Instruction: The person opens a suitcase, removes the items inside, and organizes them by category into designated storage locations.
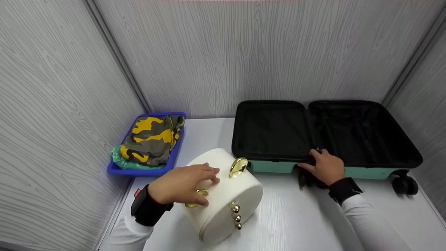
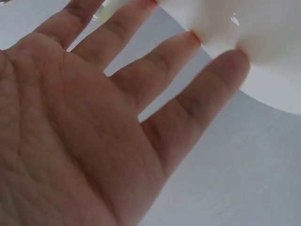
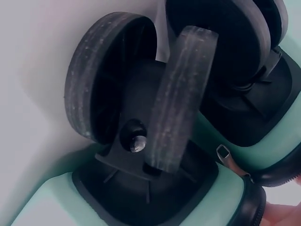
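A white round case (image 1: 223, 164) with gold fittings and a row of gold beads sits at the front centre. My left hand (image 1: 184, 183) lies over its top left; in the left wrist view its spread, fairly straight fingers (image 2: 188, 101) touch the white surface. An open suitcase (image 1: 271, 167), mint green outside with a black lining, lies at the back right. At the middle of its front edge, my right hand (image 1: 327, 167) grips the black rim, fingers over it and thumb in front. The right wrist view shows black caster wheels (image 3: 183, 99) close to that hand, which is mostly hidden there.
A blue tray (image 1: 139, 172) at the back left holds a folded yellow-and-grey camouflage garment (image 1: 153, 137) and something in green plastic (image 1: 120, 158). Grey wood-grain panels (image 1: 261, 52) enclose the white table (image 1: 285, 223) at the back and sides. Another suitcase wheel (image 1: 404, 184) protrudes at the right.
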Demonstrator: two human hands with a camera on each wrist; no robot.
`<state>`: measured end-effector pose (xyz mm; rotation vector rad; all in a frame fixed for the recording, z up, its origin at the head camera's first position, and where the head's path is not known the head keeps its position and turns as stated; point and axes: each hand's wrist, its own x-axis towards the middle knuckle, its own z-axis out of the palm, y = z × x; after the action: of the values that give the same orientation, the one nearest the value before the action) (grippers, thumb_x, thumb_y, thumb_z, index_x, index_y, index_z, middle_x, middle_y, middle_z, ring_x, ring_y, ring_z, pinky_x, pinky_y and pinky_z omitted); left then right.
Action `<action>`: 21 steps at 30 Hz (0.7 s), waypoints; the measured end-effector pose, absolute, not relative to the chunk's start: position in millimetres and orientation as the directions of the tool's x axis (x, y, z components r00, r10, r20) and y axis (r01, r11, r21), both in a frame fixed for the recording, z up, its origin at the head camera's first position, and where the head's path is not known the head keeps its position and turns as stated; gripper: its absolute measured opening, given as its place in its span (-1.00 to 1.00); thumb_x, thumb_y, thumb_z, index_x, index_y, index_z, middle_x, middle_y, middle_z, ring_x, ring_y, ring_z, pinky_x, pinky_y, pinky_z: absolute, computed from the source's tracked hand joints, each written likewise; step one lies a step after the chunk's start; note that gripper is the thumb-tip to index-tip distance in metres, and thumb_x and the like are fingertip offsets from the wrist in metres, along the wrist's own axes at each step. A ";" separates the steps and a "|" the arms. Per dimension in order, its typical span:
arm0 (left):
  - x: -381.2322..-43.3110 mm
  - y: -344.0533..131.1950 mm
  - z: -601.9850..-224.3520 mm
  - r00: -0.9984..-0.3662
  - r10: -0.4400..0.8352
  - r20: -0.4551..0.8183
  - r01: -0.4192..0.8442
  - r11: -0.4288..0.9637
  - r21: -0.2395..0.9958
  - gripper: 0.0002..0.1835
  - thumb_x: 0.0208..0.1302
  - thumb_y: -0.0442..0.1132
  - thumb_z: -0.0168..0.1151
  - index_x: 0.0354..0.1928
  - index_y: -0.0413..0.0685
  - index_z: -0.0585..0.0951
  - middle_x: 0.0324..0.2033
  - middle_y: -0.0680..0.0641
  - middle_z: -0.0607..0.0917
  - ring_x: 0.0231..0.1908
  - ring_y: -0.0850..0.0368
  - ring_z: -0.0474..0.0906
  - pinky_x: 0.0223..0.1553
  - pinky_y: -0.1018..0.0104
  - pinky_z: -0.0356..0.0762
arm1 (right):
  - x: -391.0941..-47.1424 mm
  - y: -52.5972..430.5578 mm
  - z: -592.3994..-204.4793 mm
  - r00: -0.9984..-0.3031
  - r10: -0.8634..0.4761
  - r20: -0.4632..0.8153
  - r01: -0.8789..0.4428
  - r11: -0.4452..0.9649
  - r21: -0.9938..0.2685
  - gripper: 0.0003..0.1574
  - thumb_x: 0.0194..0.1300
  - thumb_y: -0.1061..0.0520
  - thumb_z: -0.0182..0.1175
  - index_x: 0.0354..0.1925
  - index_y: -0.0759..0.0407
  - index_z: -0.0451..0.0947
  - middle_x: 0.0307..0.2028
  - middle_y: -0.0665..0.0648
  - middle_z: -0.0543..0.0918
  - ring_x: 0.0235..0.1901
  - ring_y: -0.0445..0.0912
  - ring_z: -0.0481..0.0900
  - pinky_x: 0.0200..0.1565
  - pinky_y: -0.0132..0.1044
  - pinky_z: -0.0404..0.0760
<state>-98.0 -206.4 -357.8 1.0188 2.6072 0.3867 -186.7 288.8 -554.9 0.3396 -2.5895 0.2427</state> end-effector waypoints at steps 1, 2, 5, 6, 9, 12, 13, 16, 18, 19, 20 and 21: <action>-101.2 -210.2 -358.3 -0.696 0.694 -0.184 0.607 0.706 0.365 -0.43 0.20 -0.10 0.65 0.25 0.01 0.72 0.54 -0.12 0.54 0.60 -0.22 0.35 0.53 -0.20 0.39 | -186.1 292.3 -554.9 -0.838 -0.191 0.510 -0.283 0.953 -0.108 -0.26 0.06 -0.32 0.65 -0.12 0.21 0.67 -0.56 0.25 0.42 -0.76 -0.07 0.13 -0.64 -0.22 0.06; -104.5 -214.0 -359.0 -0.694 0.698 -0.177 0.610 0.701 0.368 -0.44 0.22 -0.12 0.64 0.26 0.00 0.73 0.54 -0.15 0.53 0.59 -0.24 0.36 0.53 -0.19 0.39 | -185.4 295.8 -554.9 -0.840 -0.188 0.509 -0.281 0.953 -0.112 -0.26 0.05 -0.31 0.66 -0.11 0.21 0.68 -0.55 0.25 0.44 -0.76 -0.07 0.13 -0.65 -0.21 0.06; -115.8 -225.8 -361.7 -0.705 0.693 -0.152 0.616 0.704 0.354 -0.44 0.25 -0.12 0.62 0.30 0.02 0.74 0.53 -0.22 0.53 0.56 -0.26 0.40 0.50 -0.19 0.45 | -184.0 305.3 -554.3 -0.850 -0.181 0.494 -0.273 0.954 -0.122 -0.26 0.05 -0.30 0.66 -0.06 0.21 0.71 -0.51 0.28 0.50 -0.75 -0.06 0.14 -0.66 -0.20 0.09; -119.6 -229.6 -362.3 -0.713 0.687 -0.142 0.616 0.710 0.342 -0.44 0.26 -0.11 0.61 0.30 0.03 0.74 0.52 -0.23 0.53 0.54 -0.26 0.43 0.48 -0.18 0.47 | -183.6 308.2 -554.1 -0.855 -0.180 0.487 -0.272 0.954 -0.124 -0.25 0.05 -0.29 0.66 -0.05 0.21 0.72 -0.49 0.30 0.53 -0.75 -0.06 0.15 -0.66 -0.20 0.10; -133.1 -241.3 -364.6 -0.746 0.655 -0.116 0.598 0.737 0.314 -0.48 0.28 -0.09 0.60 0.28 0.06 0.78 0.49 -0.24 0.57 0.47 -0.26 0.51 0.43 -0.20 0.53 | -182.1 315.6 -553.3 -0.871 -0.173 0.460 -0.262 0.955 -0.137 -0.24 0.08 -0.29 0.65 0.01 0.21 0.73 -0.42 0.33 0.59 -0.74 -0.06 0.18 -0.66 -0.19 0.14; -147.0 -251.6 -367.1 -0.770 0.630 -0.097 0.582 0.757 0.297 -0.55 0.32 -0.06 0.56 0.23 0.07 0.80 0.43 -0.23 0.63 0.41 -0.25 0.57 0.39 -0.23 0.56 | -180.1 321.0 -552.3 -0.883 -0.163 0.439 -0.250 0.957 -0.148 -0.24 0.10 -0.29 0.64 0.04 0.21 0.73 -0.38 0.35 0.62 -0.74 -0.07 0.18 -0.67 -0.19 0.14; -151.5 -254.8 -368.1 -0.775 0.627 -0.085 0.583 0.759 0.289 -0.57 0.34 -0.05 0.55 0.21 0.07 0.82 0.39 -0.22 0.66 0.38 -0.25 0.60 0.37 -0.24 0.57 | -179.5 322.3 -552.2 -0.885 -0.159 0.437 -0.247 0.957 -0.153 -0.24 0.10 -0.29 0.64 0.04 0.21 0.73 -0.38 0.35 0.63 -0.74 -0.07 0.18 -0.67 -0.19 0.14; -161.4 -261.1 -371.5 -0.772 0.635 -0.011 0.613 0.750 0.249 -0.67 0.37 -0.05 0.52 0.11 0.05 0.86 0.27 -0.19 0.75 0.27 -0.21 0.69 0.27 -0.21 0.65 | -178.1 325.3 -552.0 -0.883 -0.152 0.443 -0.245 0.956 -0.159 -0.26 0.10 -0.27 0.64 0.03 0.21 0.73 -0.38 0.35 0.62 -0.74 -0.07 0.16 -0.66 -0.20 0.12; -162.8 -260.9 -373.9 -0.764 0.643 0.052 0.637 0.741 0.214 -0.69 0.38 -0.04 0.50 0.06 0.01 0.87 0.19 -0.18 0.79 0.20 -0.19 0.73 0.24 -0.18 0.67 | -177.7 327.3 -552.3 -0.875 -0.154 0.458 -0.250 0.955 -0.156 -0.26 0.09 -0.25 0.65 0.02 0.22 0.73 -0.39 0.36 0.62 -0.75 -0.08 0.14 -0.65 -0.21 0.10; -161.4 -258.8 -374.7 -0.760 0.645 0.082 0.647 0.738 0.192 -0.67 0.39 -0.02 0.49 0.06 -0.02 0.87 0.17 -0.19 0.80 0.18 -0.18 0.74 0.23 -0.18 0.67 | -177.6 328.4 -552.6 -0.871 -0.156 0.466 -0.253 0.955 -0.153 -0.26 0.09 -0.25 0.65 0.02 0.22 0.73 -0.39 0.36 0.62 -0.75 -0.08 0.13 -0.65 -0.21 0.09; -158.5 -254.9 -375.4 -0.760 0.642 0.102 0.649 0.741 0.173 -0.62 0.39 0.03 0.48 0.09 -0.04 0.85 0.17 -0.19 0.80 0.19 -0.18 0.73 0.27 -0.18 0.65 | -177.6 329.5 -552.8 -0.866 -0.160 0.473 -0.257 0.955 -0.148 -0.26 0.08 -0.25 0.65 0.01 0.22 0.73 -0.39 0.36 0.62 -0.75 -0.08 0.13 -0.64 -0.21 0.09; -154.4 -249.4 -375.6 -0.762 0.638 0.113 0.647 0.747 0.151 -0.52 0.38 0.11 0.47 0.14 -0.07 0.83 0.19 -0.20 0.79 0.21 -0.19 0.72 0.32 -0.21 0.61 | -177.8 330.7 -553.1 -0.862 -0.163 0.479 -0.260 0.955 -0.143 -0.26 0.07 -0.24 0.66 0.01 0.22 0.73 -0.39 0.37 0.62 -0.75 -0.08 0.12 -0.64 -0.21 0.08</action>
<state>-154.4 -249.4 -375.6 1.0993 2.9869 0.2899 -177.8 330.7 -553.1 0.3014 -2.6289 0.2783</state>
